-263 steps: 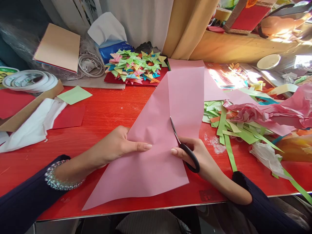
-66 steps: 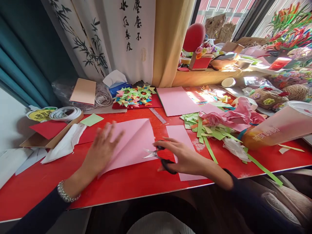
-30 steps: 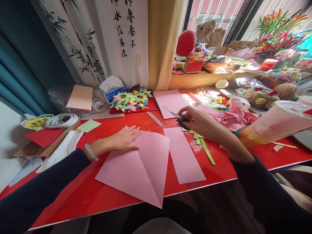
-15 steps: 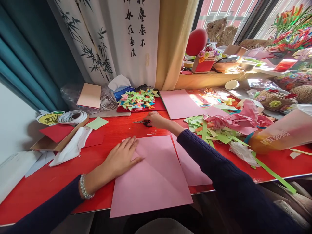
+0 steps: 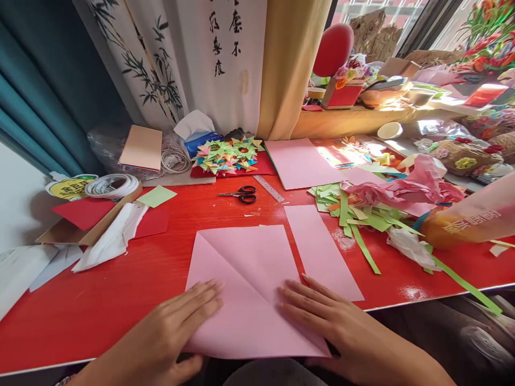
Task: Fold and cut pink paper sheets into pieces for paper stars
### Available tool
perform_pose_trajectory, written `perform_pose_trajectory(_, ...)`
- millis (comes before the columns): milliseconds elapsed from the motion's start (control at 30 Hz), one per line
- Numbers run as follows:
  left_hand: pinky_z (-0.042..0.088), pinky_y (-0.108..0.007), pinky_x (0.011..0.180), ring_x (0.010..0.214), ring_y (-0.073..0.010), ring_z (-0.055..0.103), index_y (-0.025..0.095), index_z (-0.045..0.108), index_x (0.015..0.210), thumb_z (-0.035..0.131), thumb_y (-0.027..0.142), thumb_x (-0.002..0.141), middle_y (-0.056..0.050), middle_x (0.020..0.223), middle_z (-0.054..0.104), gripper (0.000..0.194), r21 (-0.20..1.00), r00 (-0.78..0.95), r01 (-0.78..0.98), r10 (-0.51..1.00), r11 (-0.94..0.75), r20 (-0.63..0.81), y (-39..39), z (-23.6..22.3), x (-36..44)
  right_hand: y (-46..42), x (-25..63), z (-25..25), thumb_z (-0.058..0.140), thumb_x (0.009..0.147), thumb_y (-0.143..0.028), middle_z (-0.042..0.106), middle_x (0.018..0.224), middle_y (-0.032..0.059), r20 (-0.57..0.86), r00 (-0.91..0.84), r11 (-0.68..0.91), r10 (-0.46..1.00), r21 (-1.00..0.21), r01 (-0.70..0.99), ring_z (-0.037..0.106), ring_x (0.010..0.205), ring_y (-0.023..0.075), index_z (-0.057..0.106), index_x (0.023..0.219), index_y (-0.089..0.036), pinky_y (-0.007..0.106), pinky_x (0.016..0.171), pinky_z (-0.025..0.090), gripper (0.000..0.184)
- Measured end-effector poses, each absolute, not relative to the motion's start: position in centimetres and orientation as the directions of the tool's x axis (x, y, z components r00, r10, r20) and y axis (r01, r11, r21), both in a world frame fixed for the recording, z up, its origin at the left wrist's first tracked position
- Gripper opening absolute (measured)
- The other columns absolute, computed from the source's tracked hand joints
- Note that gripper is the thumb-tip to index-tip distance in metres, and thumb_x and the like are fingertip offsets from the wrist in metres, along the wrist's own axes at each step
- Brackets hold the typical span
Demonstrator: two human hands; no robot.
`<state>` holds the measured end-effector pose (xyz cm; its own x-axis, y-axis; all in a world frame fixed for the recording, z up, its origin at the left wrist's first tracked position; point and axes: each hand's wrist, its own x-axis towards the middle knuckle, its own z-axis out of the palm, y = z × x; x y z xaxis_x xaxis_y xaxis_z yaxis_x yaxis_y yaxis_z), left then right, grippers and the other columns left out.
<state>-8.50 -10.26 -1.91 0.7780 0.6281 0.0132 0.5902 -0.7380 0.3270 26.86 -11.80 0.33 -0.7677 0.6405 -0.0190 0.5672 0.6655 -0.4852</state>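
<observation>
A pink sheet of paper (image 5: 241, 273) with a diagonal crease lies in front of me, its near edge reaching past the table edge. My left hand (image 5: 187, 311) rests on its left side, fingers stretched out and slightly blurred, thumb below the near edge. On the sheet's right side, my right hand (image 5: 317, 316) lies with fingers extended; its thumb is partly hidden. A narrower pink paper strip (image 5: 322, 252) lies just right of the sheet. Beyond them are black-handled scissors (image 5: 243, 194) and a clear ruler (image 5: 269, 188), apart from both hands.
Green paper scraps (image 5: 358, 214), crumpled pink paper (image 5: 414, 182) and a tilted plastic cup (image 5: 466, 220) lie at right. Folded paper stars (image 5: 227, 155) and a pink paper stack (image 5: 301, 163) sit at the back. At left is a cardboard tray (image 5: 108, 214) with tape.
My right hand has left the scissors and come back to the pink sheet's right side. My left hand has slid nearer to me along the sheet. The scissors stay on the table.
</observation>
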Motion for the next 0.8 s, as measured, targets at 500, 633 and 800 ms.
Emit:
perform_pose_trajectory(500,0.052,-0.034,0.079,0.097,-0.0266,0.064,0.020,0.058,0.106,0.062,0.061,0.073,-0.008,0.111,0.068,0.052,0.818,0.077,0.478,0.912,0.320,-0.402,-4.6,-0.7,-5.3,-10.2,24.0,-1.2,0.043,0.095,-0.039,0.059,0.060,-0.0001,0.161,0.015,0.077,0.987,-0.550,0.832,0.057,0.055,0.0156,0.051,0.067,-0.022,0.027,0.051,0.045,0.033)
perform_pose_trajectory(633,0.052,-0.038,0.082,0.101,-0.0281,0.064,0.021,0.050,0.122,0.062,0.061,0.071,-0.011,0.120,0.063,0.066,0.822,0.023,0.474,0.929,0.315,-0.369,-4.5,-1.5,-5.3,-10.8,23.2,-1.4,0.054,0.091,-0.028,0.068,0.102,0.0127,0.519,0.042,0.159,0.853,-0.336,0.929,0.064,0.098,0.0278,0.057,0.108,-0.019,0.042,0.084,0.051,0.020)
perform_pose_trajectory(800,0.049,-0.043,0.086,0.100,-0.0316,0.064,0.020,0.052,0.122,0.061,0.062,0.071,-0.011,0.113,0.066,0.067,0.739,-0.042,0.610,0.943,0.285,-0.329,-4.3,-1.6,-5.0,-11.7,21.3,-1.4,0.054,0.090,-0.018,0.055,0.136,0.0064,0.562,-0.558,0.685,0.611,-0.023,0.728,0.040,0.134,0.0212,0.048,0.134,-0.015,0.043,0.117,0.025,0.044)
